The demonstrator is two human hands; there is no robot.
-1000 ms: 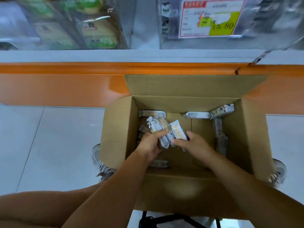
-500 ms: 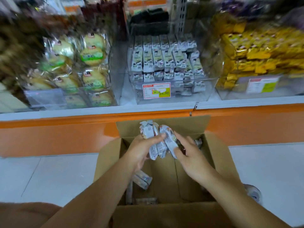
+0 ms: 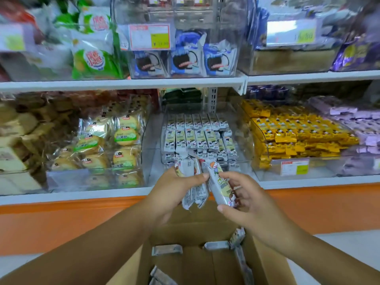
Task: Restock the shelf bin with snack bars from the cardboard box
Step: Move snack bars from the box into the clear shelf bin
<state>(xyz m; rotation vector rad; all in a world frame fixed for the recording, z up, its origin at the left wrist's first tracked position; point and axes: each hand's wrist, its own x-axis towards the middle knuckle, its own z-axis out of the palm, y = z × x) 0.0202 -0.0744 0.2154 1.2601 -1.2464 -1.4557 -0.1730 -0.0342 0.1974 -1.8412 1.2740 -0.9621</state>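
Note:
My left hand (image 3: pixel 174 192) grips a bunch of white snack bars (image 3: pixel 193 182), held upright above the cardboard box (image 3: pixel 265 262). My right hand (image 3: pixel 244 198) holds one more snack bar (image 3: pixel 220 186) between thumb and fingers, right beside the bunch. Both hands are raised in front of the clear shelf bin (image 3: pixel 242 140), which holds rows of the same white bars (image 3: pixel 197 134). Several loose bars (image 3: pixel 166 249) still lie on the box floor below my wrists.
Left of the bin sits a clear bin of wrapped cakes (image 3: pixel 107 149); to its right, a bin of yellow bars (image 3: pixel 298 136). The upper shelf (image 3: pixel 123 83) carries cookie packs (image 3: pixel 185 60) and green bags. An orange base panel (image 3: pixel 61 223) runs under the shelf.
Both hands rose out of the box with the bars to the height of the shelf bin. My view tilted up from the box to the shelves.

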